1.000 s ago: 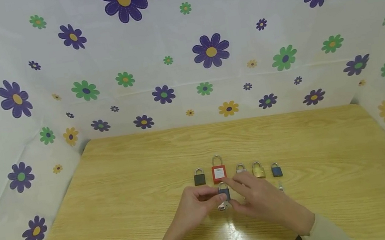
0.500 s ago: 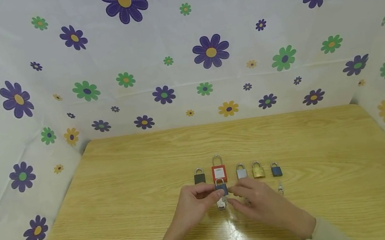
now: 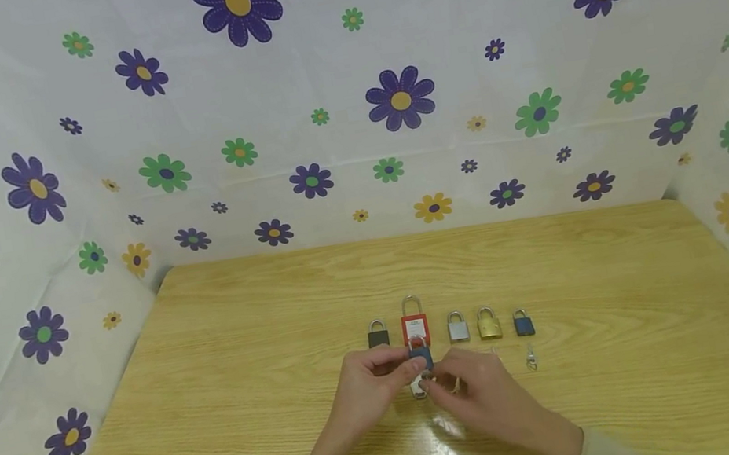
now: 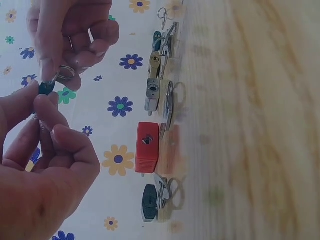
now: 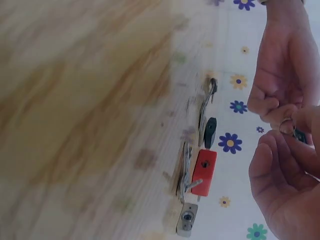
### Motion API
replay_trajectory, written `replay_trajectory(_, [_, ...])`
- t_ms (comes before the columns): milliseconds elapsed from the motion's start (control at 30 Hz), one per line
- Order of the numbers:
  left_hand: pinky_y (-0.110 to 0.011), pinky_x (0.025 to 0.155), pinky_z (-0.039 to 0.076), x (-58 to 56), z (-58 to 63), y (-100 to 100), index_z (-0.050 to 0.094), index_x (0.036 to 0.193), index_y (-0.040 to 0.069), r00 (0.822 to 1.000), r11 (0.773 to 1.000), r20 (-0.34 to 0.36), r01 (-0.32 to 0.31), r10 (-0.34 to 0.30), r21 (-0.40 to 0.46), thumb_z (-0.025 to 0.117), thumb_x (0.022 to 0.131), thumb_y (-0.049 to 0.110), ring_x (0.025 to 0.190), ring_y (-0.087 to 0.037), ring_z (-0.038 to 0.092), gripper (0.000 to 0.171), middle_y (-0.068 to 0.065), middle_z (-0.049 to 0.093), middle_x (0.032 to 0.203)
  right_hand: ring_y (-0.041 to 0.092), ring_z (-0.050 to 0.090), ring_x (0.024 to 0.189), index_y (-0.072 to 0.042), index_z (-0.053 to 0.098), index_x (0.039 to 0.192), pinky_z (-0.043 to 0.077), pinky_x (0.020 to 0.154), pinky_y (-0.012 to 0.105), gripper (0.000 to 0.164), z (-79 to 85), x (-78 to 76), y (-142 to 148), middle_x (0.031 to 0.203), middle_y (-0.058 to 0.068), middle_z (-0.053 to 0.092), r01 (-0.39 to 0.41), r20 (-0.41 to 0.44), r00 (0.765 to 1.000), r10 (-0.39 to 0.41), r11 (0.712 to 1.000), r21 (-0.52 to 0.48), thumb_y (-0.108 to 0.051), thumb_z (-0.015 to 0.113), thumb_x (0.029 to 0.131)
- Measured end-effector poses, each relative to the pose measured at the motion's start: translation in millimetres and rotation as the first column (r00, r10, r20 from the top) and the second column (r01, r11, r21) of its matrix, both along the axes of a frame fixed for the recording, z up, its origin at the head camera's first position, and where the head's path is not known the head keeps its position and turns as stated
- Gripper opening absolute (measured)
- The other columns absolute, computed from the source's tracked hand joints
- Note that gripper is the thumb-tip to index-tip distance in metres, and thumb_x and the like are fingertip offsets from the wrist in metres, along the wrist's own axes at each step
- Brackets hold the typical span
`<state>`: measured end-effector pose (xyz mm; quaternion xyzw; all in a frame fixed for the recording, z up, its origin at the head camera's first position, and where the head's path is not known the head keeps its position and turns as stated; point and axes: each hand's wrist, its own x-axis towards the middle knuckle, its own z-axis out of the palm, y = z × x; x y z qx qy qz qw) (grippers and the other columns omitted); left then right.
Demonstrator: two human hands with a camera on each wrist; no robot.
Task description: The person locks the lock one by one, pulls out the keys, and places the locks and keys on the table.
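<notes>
Head view looks down – wrist views close, sideways – sharing the padlock row [image 3: 450,327]

Staged recording booth, not a lived-in room. Light wood-grain tabletop [image 3: 251,373] boxed in on back and both sides by a white cloth backdrop printed with purple, green and yellow flowers [image 3: 401,98], draped down to the table edges and hiding whatever room lies behind. Props laid in a neat row: black padlock [image 3: 377,334], red padlock with tall shackle [image 3: 414,323], silver padlock [image 3: 457,327], brass padlock [image 3: 489,323], blue padlock [image 3: 523,322].
</notes>
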<state>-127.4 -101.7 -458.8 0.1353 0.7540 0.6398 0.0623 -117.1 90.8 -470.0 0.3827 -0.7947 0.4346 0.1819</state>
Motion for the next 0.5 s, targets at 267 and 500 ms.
replay_trajectory(267, [-0.020, 0.066, 0.057, 0.5, -0.5, 0.7, 0.076, 0.099, -0.005, 1.000, 1.000, 0.007, -0.009, 0.009, 0.010, 0.073, 0.087, 0.010, 0.082, -0.019, 0.071, 0.020, -0.025, 0.073, 0.094, 0.001, 0.049, 0.053, -0.005, 0.073, 0.073, 0.046, 0.042, 0.016, 0.015, 0.9, 0.5, -3.4, 0.061, -0.002, 0.064, 0.017, 0.092, 0.996, -0.014, 0.999, -0.028, 0.007, 0.067, 0.078])
replay_trajectory(500, [-0.017, 0.066, 0.056, 1.0, -1.8, 1.1, 0.074, 0.100, -0.010, 1.000, 1.000, 0.015, 0.002, -0.002, 0.005, 0.070, 0.087, 0.001, 0.084, -0.022, 0.070, 0.017, -0.029, 0.072, 0.097, -0.001, 0.041, 0.052, -0.005, 0.071, 0.067, 0.036, 0.040, 0.011, 0.020, 3.5, -1.3, 0.1, 0.058, -0.003, 0.057, -0.074, 0.140, 0.987, 0.073, 0.997, 0.002, 0.007, 0.062, 0.080])
